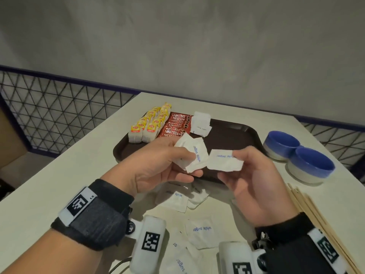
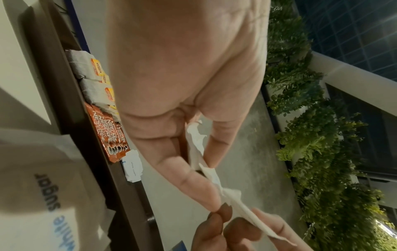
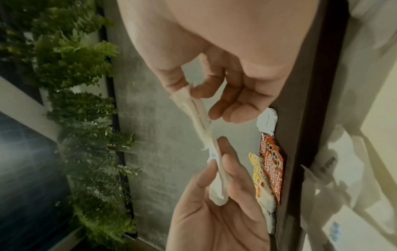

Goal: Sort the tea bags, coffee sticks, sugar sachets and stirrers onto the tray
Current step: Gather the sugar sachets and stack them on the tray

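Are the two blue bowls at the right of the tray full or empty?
Empty: both blue bowls show only bare blue insides in the head view.

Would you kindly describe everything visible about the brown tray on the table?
The tray is a dark brown rectangle with rounded corners and a raised rim, plastic by its look. It lies flat on the white table. Across its far left part run rows of tea bags, red coffee sticks and white sugar sachets; its right part is bare. Both hands hover over its near edge.
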A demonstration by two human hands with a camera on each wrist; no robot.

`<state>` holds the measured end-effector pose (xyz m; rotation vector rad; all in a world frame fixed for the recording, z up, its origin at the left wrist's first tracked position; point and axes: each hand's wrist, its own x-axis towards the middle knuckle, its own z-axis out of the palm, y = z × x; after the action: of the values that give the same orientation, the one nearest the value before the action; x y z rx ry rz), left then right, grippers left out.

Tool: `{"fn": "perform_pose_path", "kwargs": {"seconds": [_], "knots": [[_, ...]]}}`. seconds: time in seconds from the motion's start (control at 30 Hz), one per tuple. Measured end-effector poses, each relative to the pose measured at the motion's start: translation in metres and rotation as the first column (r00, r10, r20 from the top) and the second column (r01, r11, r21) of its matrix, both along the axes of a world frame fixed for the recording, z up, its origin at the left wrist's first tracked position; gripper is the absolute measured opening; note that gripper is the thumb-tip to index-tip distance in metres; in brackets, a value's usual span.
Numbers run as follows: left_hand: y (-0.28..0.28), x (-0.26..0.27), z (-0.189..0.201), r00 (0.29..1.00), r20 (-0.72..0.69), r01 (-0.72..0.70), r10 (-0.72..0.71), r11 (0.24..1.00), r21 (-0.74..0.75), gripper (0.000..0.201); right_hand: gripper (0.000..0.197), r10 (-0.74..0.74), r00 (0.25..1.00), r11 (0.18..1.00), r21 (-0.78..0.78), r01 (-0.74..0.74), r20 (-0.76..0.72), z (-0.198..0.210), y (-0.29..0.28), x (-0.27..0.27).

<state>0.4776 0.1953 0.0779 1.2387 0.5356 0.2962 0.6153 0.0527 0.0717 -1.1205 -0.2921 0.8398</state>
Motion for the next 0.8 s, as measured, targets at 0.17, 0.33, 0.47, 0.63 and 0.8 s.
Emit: {"fn": "perform_pose_path", "kwargs": {"seconds": [0.17,0.33,0.47,0.63,0.8], "knots": [[0.000,0.001,-0.003,1.000,0.009,-0.018,0.018,0.998,0.058,0.027,0.035,0.010,1.000,1.000,0.025,-0.010,-0.014,0.000,-0.004,0.001],[-0.002,0.003,-0.003,0.999,0.029,-0.023,0.021,0.996,0.089,0.020,0.010,0.057,0.990,0.991,0.129,-0.040,-0.128,0.002,-0.003,0.005],[-0.002,0.005,-0.004,0.999,0.054,-0.015,0.010,0.996,0.083,0.021,0.016,0.109,0.978,0.982,0.171,-0.078,-0.179,0.000,-0.002,0.004],[0.002,0.001,-0.004,0.991,0.118,0.051,-0.058,0.997,0.060,0.027,0.031,0.142,0.978,0.974,0.197,-0.111,-0.154,0.002,0.000,-0.004],[0.003,0.001,-0.005,0.992,0.109,0.057,-0.068,0.994,0.095,0.040,0.046,0.249,0.967,0.960,0.145,-0.240,-0.045,0.004,0.001,-0.011]]}}
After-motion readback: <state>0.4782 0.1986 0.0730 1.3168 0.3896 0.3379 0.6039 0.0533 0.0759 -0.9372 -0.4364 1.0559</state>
